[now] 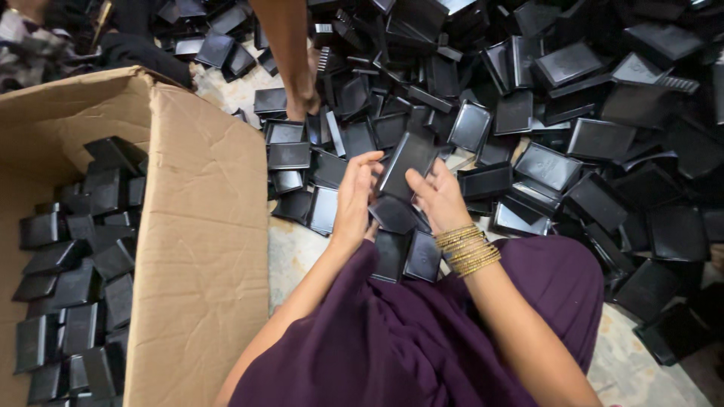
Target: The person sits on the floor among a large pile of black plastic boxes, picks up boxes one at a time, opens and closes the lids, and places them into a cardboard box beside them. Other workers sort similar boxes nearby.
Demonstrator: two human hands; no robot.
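Left hand (354,197) and right hand (437,197) both closed on one black plastic tray (406,162), held tilted above lap, fingers curled over its edges. More trays directly beneath hands, on purple garment (422,339). Gold bangles (467,249) on right wrist. Large heap of black trays (573,120) covers floor ahead and to right. Open cardboard box (200,249) at left, partly filled with same trays, its wall standing just beside left forearm. Another person's arm (290,53) reaches down into heap beyond hands.
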